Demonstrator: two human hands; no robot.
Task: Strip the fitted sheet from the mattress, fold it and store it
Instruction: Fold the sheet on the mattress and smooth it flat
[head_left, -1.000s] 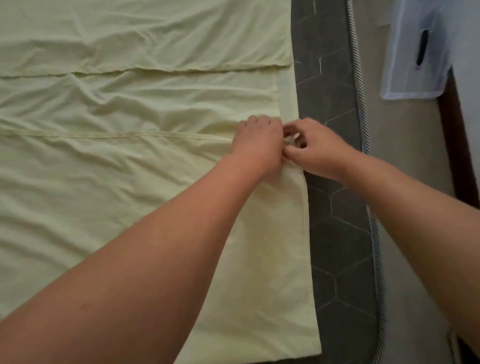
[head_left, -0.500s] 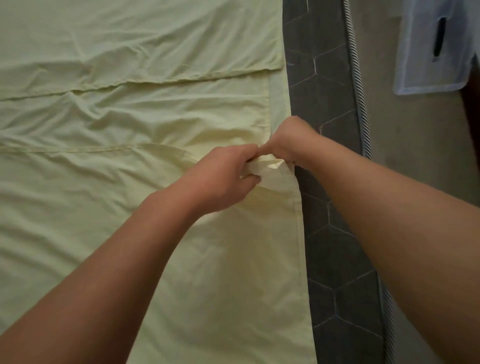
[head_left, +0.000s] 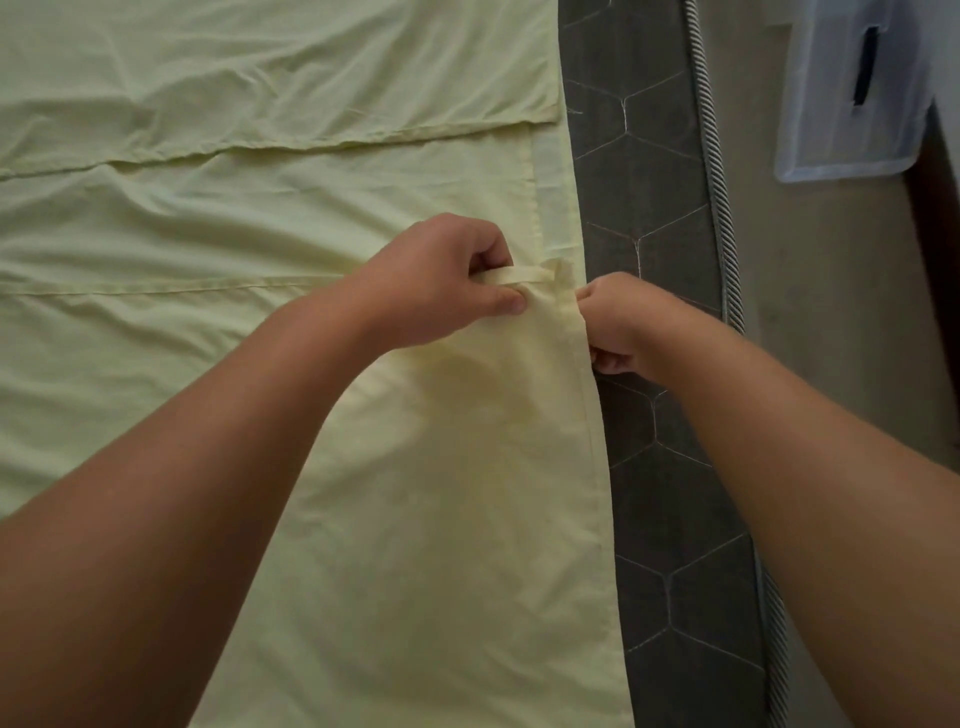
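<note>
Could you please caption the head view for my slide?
Left hand and right hand pinch the yellow sheet on the mattress.

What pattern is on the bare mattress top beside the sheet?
Dark grey with pale stitched hexagon quilting on the mattress, clearest in the head view.

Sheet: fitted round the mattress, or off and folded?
Off and folded: sheet lies in overlapping layers, bare mattress beside it; left hand and right hand pinch a corner.

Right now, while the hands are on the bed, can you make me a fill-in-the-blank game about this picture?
1. The left hand and the right hand both hold the pale ____.
2. The grey mattress is stitched in shapes with ____ sides.
3. The plastic box sits to the ____ of the mattress.

Missing words: sheet; six; right.
</note>
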